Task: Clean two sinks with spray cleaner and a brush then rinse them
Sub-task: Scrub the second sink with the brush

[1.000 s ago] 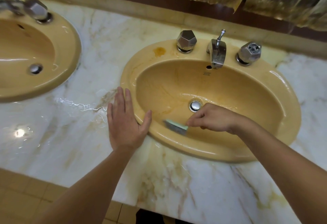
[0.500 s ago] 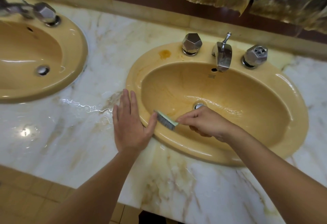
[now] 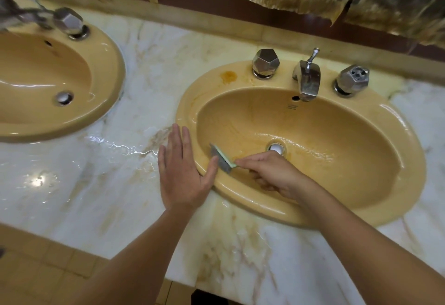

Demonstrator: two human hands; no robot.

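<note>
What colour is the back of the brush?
Pale green on the brush, with grey bristles; the head view shows it.

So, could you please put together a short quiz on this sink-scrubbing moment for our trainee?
1. What marks the sink rim beside the faceted handle to the left of the spout?
2. True or false: the left hand lies flat on the marble counter with its thumb on the sink rim.
3. The right hand holds the brush against: A the basin's near-left wall; B the spout; C the counter.
Key: 1 an orange stain; 2 true; 3 A.
</note>
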